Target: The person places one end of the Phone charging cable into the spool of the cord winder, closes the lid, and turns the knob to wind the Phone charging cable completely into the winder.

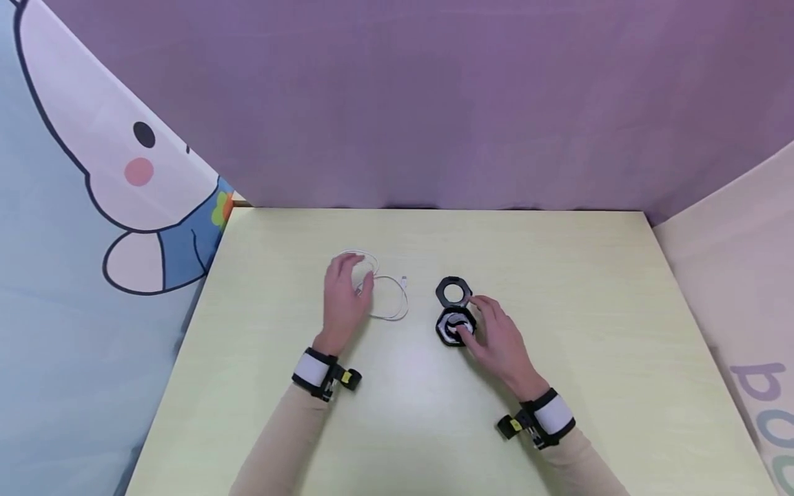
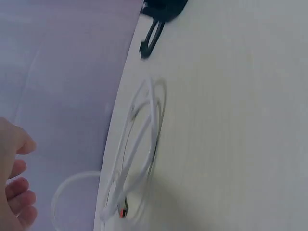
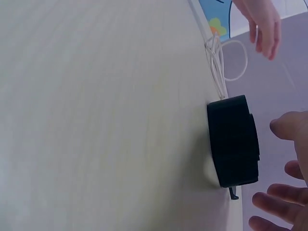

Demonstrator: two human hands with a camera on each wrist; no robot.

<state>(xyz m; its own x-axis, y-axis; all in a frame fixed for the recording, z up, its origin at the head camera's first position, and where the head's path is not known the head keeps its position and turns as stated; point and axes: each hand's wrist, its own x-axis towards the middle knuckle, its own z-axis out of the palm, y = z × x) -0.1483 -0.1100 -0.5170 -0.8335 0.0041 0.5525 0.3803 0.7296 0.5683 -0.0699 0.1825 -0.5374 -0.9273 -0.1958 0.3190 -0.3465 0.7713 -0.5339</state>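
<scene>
A coiled white charging cable (image 1: 397, 317) lies on the table, with a white plug (image 1: 404, 282) at its right side. Above its left part hovers my left hand (image 1: 344, 297), fingers loosely bent and apart from the cable. One cable loop (image 2: 72, 178) stands up in the left wrist view. To the right is a black hexagonal case (image 1: 442, 334) with a white and black inside. Its ring-shaped lid (image 1: 442, 292) lies folded back on the far side. My right hand (image 1: 499, 342) is spread beside the case; in the right wrist view a gap shows between the fingers and the case (image 3: 233, 142).
Both things lie on a pale wooden table (image 1: 577, 303). Behind its far edge hangs a purple cloth (image 1: 446, 103). A blue cartoon-print cloth (image 1: 68, 358) borders the left side, and a pale printed cloth (image 1: 738, 275) the right.
</scene>
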